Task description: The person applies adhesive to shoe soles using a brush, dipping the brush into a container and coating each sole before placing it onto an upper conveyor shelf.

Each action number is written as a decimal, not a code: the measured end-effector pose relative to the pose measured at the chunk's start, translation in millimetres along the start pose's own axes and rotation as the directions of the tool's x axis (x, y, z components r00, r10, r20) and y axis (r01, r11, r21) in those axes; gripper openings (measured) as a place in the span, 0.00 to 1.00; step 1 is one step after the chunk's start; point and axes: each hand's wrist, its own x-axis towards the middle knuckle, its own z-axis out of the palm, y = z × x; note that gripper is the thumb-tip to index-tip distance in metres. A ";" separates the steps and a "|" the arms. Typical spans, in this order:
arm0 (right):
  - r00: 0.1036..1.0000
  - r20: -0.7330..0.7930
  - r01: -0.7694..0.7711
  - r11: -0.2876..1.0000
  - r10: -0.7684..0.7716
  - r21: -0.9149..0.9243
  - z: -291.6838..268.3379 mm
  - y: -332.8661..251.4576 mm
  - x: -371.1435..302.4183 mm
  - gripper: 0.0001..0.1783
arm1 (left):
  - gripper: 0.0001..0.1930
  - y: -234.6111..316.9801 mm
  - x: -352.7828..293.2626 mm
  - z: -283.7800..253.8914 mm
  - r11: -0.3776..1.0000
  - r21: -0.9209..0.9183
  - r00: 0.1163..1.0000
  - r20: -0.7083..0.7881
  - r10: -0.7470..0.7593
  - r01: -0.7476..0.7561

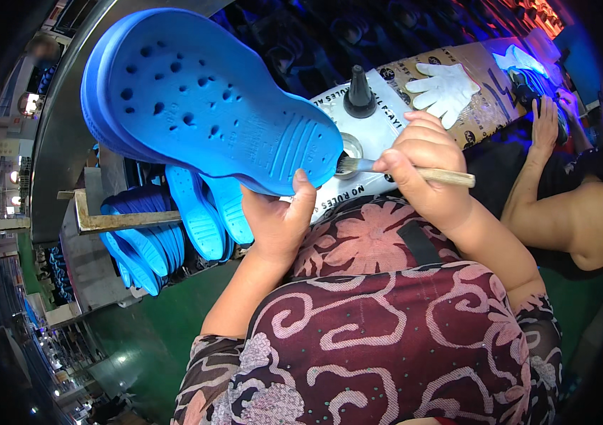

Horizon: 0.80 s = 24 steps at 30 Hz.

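Observation:
My left hand (280, 223) grips a stack of bright blue shoe soles (238, 120) by the narrow end, thumb on top. The uppermost sole is dotted with small holes at its wide end and ribbed at the heel. In my right hand (429, 163) is a brush (450, 176) with a pale wooden handle. Its dark bristles meet, or come very close to, the heel edge of the soles. Just behind the bristles, a small round metal dish (352, 146) is partly hidden by the stack. A black cone-shaped nozzle (359, 95) stands upright beyond it.
A white glove (444, 92) lies on the brown printed covering to the right. More blue soles (199, 219) are stacked at the lower left beside a wooden frame (124, 221). A curved metal edge (60, 142) runs along the left. Another person's arm (539, 152) works at right.

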 end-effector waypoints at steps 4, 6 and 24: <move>0.993 -0.072 -0.089 0.994 0.093 0.062 -19.0 3.2 -1.8 0.16 | 0.24 2.6 2.9 3.0 0.993 -0.025 0.993 -0.011 0.119 -0.119; 0.983 -0.119 -0.127 0.987 0.139 0.103 -28.0 3.6 -5.0 0.17 | 0.25 14.6 4.4 1.0 0.993 0.019 0.993 -0.023 0.116 -0.115; 0.716 -0.358 -0.493 0.797 0.599 0.348 -110.1 70.5 -106.5 0.15 | 0.24 195.0 181.6 254.4 0.930 -0.008 0.309 0.944 -0.114 0.368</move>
